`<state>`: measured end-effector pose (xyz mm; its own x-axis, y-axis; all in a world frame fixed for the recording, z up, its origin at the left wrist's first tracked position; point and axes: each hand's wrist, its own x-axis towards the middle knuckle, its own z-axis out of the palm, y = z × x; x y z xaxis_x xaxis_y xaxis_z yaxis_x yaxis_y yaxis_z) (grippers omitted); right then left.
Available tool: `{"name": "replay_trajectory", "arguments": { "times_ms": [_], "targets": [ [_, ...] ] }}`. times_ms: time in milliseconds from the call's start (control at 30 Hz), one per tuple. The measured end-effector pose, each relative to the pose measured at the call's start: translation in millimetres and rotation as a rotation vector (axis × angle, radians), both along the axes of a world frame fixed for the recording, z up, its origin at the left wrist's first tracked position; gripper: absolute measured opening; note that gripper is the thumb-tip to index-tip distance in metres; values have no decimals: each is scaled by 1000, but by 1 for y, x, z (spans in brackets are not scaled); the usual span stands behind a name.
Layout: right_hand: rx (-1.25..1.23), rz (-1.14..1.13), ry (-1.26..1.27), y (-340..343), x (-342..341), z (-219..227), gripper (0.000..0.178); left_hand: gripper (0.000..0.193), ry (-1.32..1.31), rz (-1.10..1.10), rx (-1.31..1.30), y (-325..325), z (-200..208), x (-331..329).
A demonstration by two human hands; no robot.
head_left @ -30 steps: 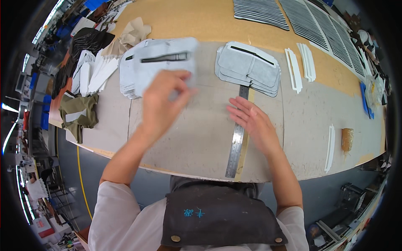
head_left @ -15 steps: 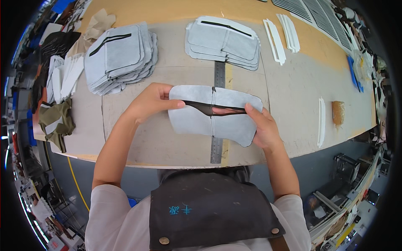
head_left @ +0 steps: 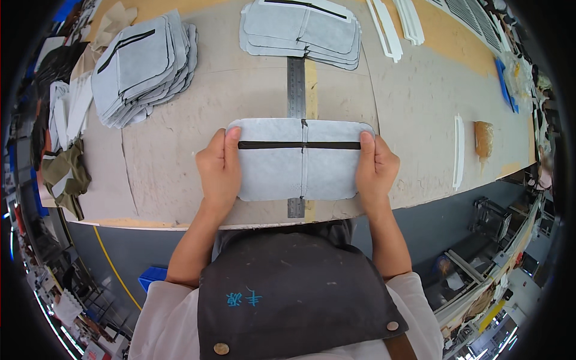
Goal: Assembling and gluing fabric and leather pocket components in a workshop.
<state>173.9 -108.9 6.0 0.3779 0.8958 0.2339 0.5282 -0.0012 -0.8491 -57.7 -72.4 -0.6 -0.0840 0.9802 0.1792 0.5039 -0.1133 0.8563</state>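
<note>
Stretched flat between my hands is a pale grey fabric panel (head_left: 270, 174) with rounded corners. A narrow black-edged slit runs across it, and a seam crosses its middle from top to bottom. My left hand (head_left: 219, 165) pinches the panel's left edge, thumb on top near the slit's end. At the right edge my right hand (head_left: 376, 165) grips it the same way, thumb on top. The fingers beneath the panel are hidden. Under the panel, a metal ruler (head_left: 296, 90) lies on the table beside a yellowish strip (head_left: 311, 90).
Similar panels form a stack (head_left: 144, 66) at the far left and another stack (head_left: 300, 36) at the far middle. White strips (head_left: 411, 23) lie far right, with a single white strip (head_left: 459, 153) near a brown roll (head_left: 483, 140). Olive fabric (head_left: 65, 177) sits at the left edge.
The panel was tilted with its slit gaping and right-hand fingers showing through it. Now it is level, the slit is nearly straight, and both thumbs lie on top. The view has shifted.
</note>
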Motion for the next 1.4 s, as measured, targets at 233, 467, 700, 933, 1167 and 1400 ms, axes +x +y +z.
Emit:
{"name": "replay_trajectory", "arguments": {
  "times_ms": [233,467,700,933,1167,1400],
  "targets": [
    [-310,29,-136,-2,28,8,30,39,151,-89,-116,3,7,12],
    [-108,416,-685,-5,3,16,51,28,377,-265,-271,16,28,10],
    [-273,681,-759,-11,-22,6,62,25,351,-327,-88,22,16,-12],
    [-251,697,-788,-9,-21,2,60,26,301,-407,-268,29,23,-21],
    [-231,711,-783,-9,-23,1,58,26,385,-409,-319,31,19,-23],
    [-212,709,-730,-8,-22,1,57,35,512,-471,306,17,15,-2]
  ]
}}
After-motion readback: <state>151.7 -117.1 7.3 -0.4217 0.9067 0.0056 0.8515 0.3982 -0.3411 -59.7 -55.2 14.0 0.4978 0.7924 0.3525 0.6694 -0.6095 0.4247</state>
